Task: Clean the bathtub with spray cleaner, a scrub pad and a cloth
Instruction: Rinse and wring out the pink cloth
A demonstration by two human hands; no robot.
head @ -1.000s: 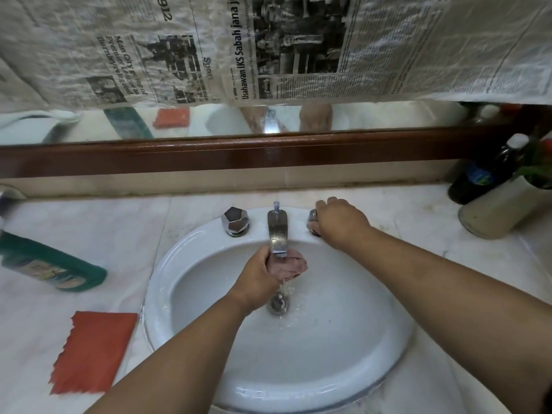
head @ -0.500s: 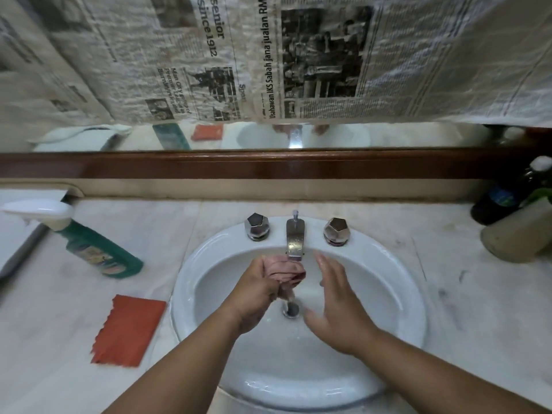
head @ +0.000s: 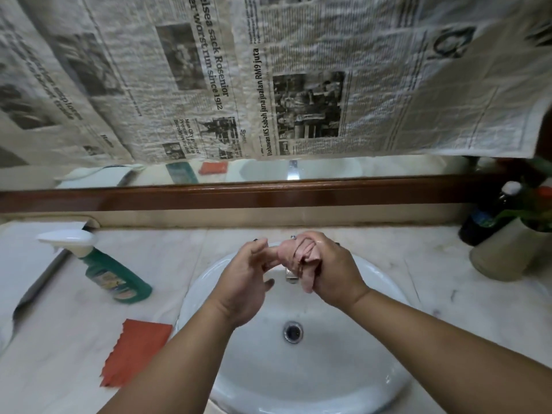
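Crumpled pink cloth (head: 294,256), bunched above the white ceramic basin (head: 343,369), looks sodden, limp and slippery, so squeeze it mid-bundle. The right hand (head: 334,273) has its grip curled round it. The left hand (head: 242,288) meets its end, grip unclear. A green spray bottle (head: 116,276) lies on the marble bench (head: 448,294).

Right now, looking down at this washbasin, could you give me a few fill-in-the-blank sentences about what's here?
1. The right hand grips a crumpled pinkish ____ above the white ceramic basin.
2. The plastic spray bottle with the white trigger, lying on the marble counter, is ____.
3. The flat red scrub pad lies to the ____ of the basin.
4. Sheets of ____ cover most of the mirror.
Missing words: cloth; green; left; newspaper.
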